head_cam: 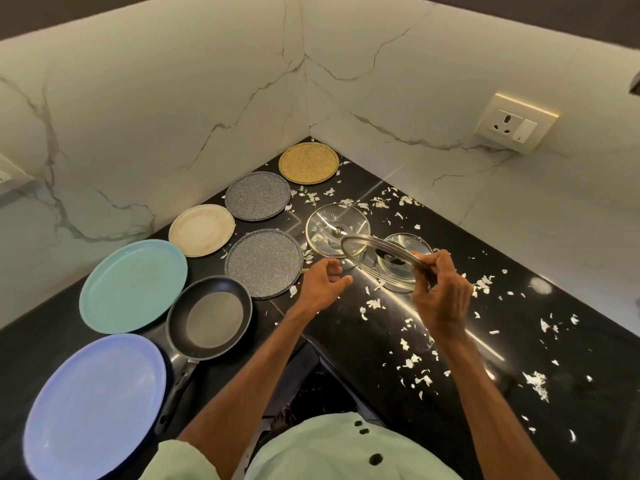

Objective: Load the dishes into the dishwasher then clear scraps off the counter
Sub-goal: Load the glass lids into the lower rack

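My right hand point(441, 289) pinches the rim of a glass lid point(377, 259) and holds it tilted above the black counter point(450, 341). My left hand point(323, 280) hovers open just left of it, holding nothing. Two more glass lids lie flat: a larger one point(330, 223) behind and a smaller one point(410, 242) partly hidden under the lifted lid. Plates line the left side: gold point(308, 162), two grey speckled point(258, 195) point(265, 263), cream point(201, 229), teal point(133, 285), blue point(93, 403). A black frying pan point(209, 318) sits between them. White scraps point(412, 362) litter the counter's right side.
Marble walls point(173, 98) meet in a corner behind the counter. A wall socket point(516, 124) sits on the right wall. The counter's inner edge runs in front of my body, with a dark gap point(311, 386) below it.
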A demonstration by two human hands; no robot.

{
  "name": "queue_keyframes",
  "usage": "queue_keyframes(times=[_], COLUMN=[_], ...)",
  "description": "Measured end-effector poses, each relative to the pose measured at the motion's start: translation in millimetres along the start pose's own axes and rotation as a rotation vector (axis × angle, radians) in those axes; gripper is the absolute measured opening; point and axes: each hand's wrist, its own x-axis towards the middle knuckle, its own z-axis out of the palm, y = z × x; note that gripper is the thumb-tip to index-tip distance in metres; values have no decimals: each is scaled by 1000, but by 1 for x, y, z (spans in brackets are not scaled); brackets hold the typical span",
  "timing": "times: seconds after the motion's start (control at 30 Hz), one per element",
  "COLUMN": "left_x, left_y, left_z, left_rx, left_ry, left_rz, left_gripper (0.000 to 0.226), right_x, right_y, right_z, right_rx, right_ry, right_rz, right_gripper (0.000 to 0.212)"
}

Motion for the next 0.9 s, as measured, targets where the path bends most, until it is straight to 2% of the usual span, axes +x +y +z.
queue_keyframes(times=[0.13,0.33,0.4,0.5,0.6,0.73,0.8,0.9], left_x=[4,10,11,10,12,14,17,22], left_y=[7,21,20,19,17,15,12,8], left_z=[8,5,5,10,17,21,23,26], left_rx=[0,-74,-72,-144,-181,-188,-161,-151], left_ry=[-16,75,69,54,54,-33,-51,-5], left_rz=[-22,89,128,121,35,-95,-89,-75], left_gripper=[57,26,22,25,11,42,43,30], right_x=[3,7,9,12,13,14,14,14], right_y=[-9,-16,-18,-21,-23,-20,-18,-16], right_z=[-1,-3,-3,-4,-3,-1,-1,-1], right_rx=[49,84,103,104,92,67,56,52], right_ry=[-4,-1,4,22,28,21,21,12], right_rz=[-8,-55,-70,-98,-133,-129,-129,-150], right_gripper=[16,14,15,14,11,10,10,12])
